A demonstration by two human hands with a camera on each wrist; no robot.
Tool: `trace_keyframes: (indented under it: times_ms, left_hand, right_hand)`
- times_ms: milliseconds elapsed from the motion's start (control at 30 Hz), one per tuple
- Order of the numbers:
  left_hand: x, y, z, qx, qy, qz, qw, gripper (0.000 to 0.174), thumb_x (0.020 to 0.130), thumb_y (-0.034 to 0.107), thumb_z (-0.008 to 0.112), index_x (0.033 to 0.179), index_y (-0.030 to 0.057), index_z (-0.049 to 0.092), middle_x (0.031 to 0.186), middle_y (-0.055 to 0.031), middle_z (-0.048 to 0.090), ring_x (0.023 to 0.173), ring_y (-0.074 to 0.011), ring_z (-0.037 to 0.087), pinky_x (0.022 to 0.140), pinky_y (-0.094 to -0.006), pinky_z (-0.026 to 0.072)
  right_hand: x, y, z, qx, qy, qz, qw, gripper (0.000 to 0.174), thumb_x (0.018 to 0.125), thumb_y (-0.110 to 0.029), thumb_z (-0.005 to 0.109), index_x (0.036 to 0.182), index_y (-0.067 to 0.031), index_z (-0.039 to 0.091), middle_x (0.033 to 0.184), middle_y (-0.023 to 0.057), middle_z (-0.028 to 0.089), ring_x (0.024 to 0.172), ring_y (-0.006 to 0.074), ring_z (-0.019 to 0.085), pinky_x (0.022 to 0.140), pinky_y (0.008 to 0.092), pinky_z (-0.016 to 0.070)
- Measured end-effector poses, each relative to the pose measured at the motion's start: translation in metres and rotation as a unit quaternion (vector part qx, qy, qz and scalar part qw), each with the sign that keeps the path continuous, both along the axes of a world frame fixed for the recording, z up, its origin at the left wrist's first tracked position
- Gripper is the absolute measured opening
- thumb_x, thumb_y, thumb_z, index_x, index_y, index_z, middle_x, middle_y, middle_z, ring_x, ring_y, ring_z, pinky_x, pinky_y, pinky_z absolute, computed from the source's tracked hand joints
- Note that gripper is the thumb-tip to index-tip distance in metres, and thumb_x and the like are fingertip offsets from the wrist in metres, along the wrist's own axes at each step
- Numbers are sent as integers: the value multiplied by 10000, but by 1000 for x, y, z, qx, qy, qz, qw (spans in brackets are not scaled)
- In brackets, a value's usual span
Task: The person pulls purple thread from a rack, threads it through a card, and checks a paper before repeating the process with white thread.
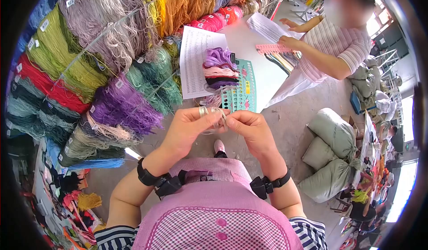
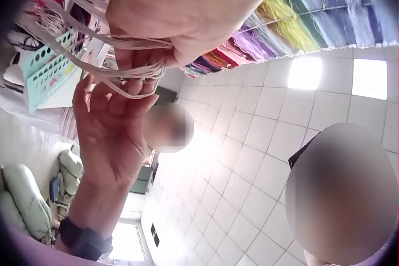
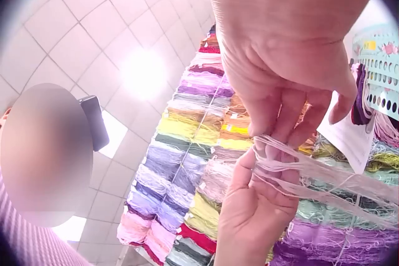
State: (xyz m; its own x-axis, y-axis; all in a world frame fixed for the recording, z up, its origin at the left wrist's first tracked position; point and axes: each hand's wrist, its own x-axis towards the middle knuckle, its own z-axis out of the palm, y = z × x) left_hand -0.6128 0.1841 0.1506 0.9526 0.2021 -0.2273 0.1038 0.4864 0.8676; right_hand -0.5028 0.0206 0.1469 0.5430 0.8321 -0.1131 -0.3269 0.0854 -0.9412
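Holding a small loop of pale thread out in front of the apron, the person has both hands up close together; the left hand has its grip clamped on the thread, fingers curled, with strands wrapping over a finger; the right hand pinches the same thread between thumb and fingers, so that grip's clamped on it too. From the wrist views you can see several thin strands fanning between the fingertips, with more of the loop trailing off to the side; can't really tell exactly how the strands cross, they're too fine and bunched.

Just beyond the hands is a white worktop; near its edge there's a teal card with rows of holes, with purple, pink and dark thread bundles beside and partly over it; a printed sheet lies left of that, partly under the bundles. Further over, another person in a striped top reaches toward a pink-edged card with strands hanging off it; numbered skeins in loads of colours fill the left side, and stuffed sacks sit on the floor over on the right.
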Motion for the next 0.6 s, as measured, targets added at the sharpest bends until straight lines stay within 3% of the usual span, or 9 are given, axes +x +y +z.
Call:
trace_keyframes:
  times_ms: [233, 400, 467, 500, 600]
  left_hand:
    - [4, -6, -1, 27, -40, 13, 999, 288, 964, 137, 558, 1171, -40, 652, 1064, -86, 701, 941, -125, 647, 865, -274, 497]
    - [9, -6, -5, 44, -52, -8, 998, 315, 990, 178, 529, 1189, -41, 638, 1127, -97, 683, 973, -140, 649, 886, -288, 503]
    - [13, -9, 2, -65, -27, 33, 997, 360, 1016, 249, 512, 1188, -43, 633, 1152, -87, 664, 967, -118, 638, 859, -271, 517]
    - [14, -9, 4, -64, -25, 30, 997, 360, 1016, 249, 512, 1188, -43, 633, 1152, -87, 664, 967, -118, 638, 859, -271, 517]
    - [19, -13, 5, -112, -18, 28, 993, 406, 1034, 286, 468, 1218, -47, 608, 1189, -93, 644, 998, -127, 635, 899, -285, 511]
  right_hand:
    - [3, -5, 5, -31, -6, -4, 999, 173, 920, -141, 655, 981, 16, 698, 915, 70, 702, 894, 130, 633, 871, 289, 478]
    - [7, -3, -6, 24, 23, -30, 999, 205, 932, -170, 640, 1018, 12, 681, 909, 47, 685, 875, 121, 624, 853, 273, 465]
    - [12, -2, -6, 19, 66, -22, 997, 212, 931, -177, 639, 1022, 10, 681, 901, 40, 684, 870, 115, 619, 841, 269, 462]
    - [14, -3, -5, 13, 107, -13, 994, 219, 931, -185, 639, 1026, 7, 681, 893, 32, 682, 866, 109, 615, 830, 266, 459]
    - [16, 3, 0, -60, 50, -3, 997, 210, 908, -181, 667, 1015, -3, 691, 899, 27, 687, 859, 99, 612, 811, 258, 454]
